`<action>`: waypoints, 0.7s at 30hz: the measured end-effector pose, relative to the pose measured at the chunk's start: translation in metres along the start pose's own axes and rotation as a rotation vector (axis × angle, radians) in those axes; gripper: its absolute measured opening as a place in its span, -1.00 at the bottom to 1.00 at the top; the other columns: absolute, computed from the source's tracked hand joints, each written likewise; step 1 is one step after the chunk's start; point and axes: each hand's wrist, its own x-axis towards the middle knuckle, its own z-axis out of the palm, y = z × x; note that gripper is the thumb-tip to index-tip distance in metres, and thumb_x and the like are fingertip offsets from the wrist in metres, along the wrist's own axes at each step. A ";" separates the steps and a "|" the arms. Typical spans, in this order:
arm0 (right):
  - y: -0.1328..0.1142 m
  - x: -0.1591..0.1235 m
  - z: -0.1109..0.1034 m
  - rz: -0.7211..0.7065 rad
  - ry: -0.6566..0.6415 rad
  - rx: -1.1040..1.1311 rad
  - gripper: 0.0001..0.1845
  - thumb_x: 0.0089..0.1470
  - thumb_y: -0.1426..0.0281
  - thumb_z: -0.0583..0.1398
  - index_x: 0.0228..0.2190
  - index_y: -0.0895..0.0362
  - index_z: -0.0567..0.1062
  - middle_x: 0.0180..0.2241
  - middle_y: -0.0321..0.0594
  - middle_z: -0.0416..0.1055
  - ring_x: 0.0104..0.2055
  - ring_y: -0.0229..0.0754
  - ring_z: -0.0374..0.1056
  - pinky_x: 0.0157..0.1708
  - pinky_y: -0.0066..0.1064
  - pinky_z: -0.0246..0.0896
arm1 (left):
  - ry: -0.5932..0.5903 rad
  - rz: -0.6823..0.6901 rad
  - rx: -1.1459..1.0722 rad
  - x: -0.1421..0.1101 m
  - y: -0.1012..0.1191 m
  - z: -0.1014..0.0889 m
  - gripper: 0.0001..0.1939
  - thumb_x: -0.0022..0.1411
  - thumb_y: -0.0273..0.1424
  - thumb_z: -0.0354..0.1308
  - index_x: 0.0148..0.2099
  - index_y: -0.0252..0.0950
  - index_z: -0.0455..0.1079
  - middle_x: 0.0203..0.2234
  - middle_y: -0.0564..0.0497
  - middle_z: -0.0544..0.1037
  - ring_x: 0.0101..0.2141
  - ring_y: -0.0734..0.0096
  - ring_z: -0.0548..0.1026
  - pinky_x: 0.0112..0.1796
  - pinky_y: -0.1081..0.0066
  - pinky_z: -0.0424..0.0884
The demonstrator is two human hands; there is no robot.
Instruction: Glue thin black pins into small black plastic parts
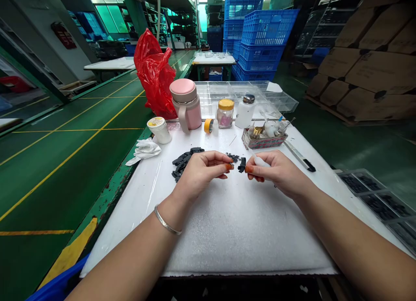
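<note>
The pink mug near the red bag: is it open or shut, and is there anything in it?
Shut: the pink mug has its lid on top. I cannot tell what is inside.

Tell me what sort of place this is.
Likely a small-parts assembly shop: black parts lie on the white worktop, with stacked blue crates and piled cartons behind, and yellow-lined green floor to the left.

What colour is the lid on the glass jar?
Yellow: the lid of the glass jar, seen in the head view.
</note>
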 end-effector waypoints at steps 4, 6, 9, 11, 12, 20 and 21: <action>0.001 0.000 0.000 -0.011 0.001 0.007 -0.83 0.03 0.31 0.33 -0.49 0.15 0.53 -0.53 -0.31 0.44 -0.51 -0.34 0.21 -0.49 -0.49 0.09 | -0.019 -0.004 -0.023 -0.001 0.000 0.001 -0.86 0.04 -0.44 0.38 -0.30 -0.33 0.54 -0.41 0.00 0.60 -0.37 0.48 0.52 -0.40 0.54 0.43; 0.001 0.000 -0.001 -0.013 0.005 0.013 -0.83 0.03 0.32 0.33 -0.49 0.15 0.53 -0.53 -0.31 0.44 -0.51 -0.34 0.21 -0.49 -0.49 0.09 | -0.021 -0.003 -0.025 -0.001 -0.001 0.001 -0.86 0.04 -0.45 0.38 -0.29 -0.33 0.55 -0.41 0.00 0.60 -0.37 0.48 0.52 -0.40 0.55 0.43; 0.001 0.000 0.000 -0.014 0.013 0.016 -0.83 0.01 0.31 0.34 -0.49 0.15 0.53 -0.53 -0.30 0.44 -0.51 -0.34 0.21 -0.49 -0.48 0.08 | -0.021 0.006 -0.009 -0.001 -0.002 0.000 -0.84 0.05 -0.45 0.37 -0.24 -0.30 0.59 -0.38 -0.01 0.62 -0.36 0.48 0.52 -0.39 0.55 0.44; 0.001 0.000 0.000 -0.017 0.015 0.010 -0.82 0.01 0.31 0.34 -0.49 0.15 0.53 -0.53 -0.30 0.44 -0.51 -0.33 0.21 -0.49 -0.48 0.08 | -0.020 0.016 0.008 -0.001 -0.002 0.000 -0.82 0.06 -0.45 0.36 -0.22 -0.29 0.60 -0.36 -0.02 0.63 -0.35 0.47 0.52 -0.38 0.55 0.44; 0.001 0.000 0.000 -0.018 0.016 0.006 -0.82 0.01 0.31 0.34 -0.50 0.15 0.53 -0.53 -0.30 0.44 -0.51 -0.33 0.21 -0.49 -0.48 0.08 | -0.017 0.021 0.014 -0.002 -0.002 0.000 -0.82 0.06 -0.46 0.35 -0.22 -0.28 0.61 -0.36 -0.03 0.63 -0.35 0.47 0.52 -0.38 0.55 0.44; 0.000 0.001 -0.002 0.138 -0.070 -0.176 -0.78 0.02 0.28 0.27 -0.53 0.17 0.50 -0.54 -0.28 0.42 -0.50 -0.30 0.22 -0.50 -0.46 0.05 | 0.110 0.030 -0.018 -0.001 0.001 0.000 -0.82 0.01 -0.45 0.38 -0.25 -0.27 0.62 -0.37 -0.04 0.64 -0.35 0.44 0.53 -0.38 0.54 0.43; 0.000 0.002 -0.002 0.170 -0.113 -0.226 -0.79 0.02 0.29 0.26 -0.53 0.17 0.50 -0.55 -0.28 0.41 -0.49 -0.29 0.23 -0.50 -0.45 0.06 | 0.130 0.036 -0.023 -0.001 0.002 0.000 -0.82 0.01 -0.45 0.38 -0.25 -0.27 0.62 -0.38 -0.04 0.64 -0.34 0.44 0.53 -0.37 0.54 0.43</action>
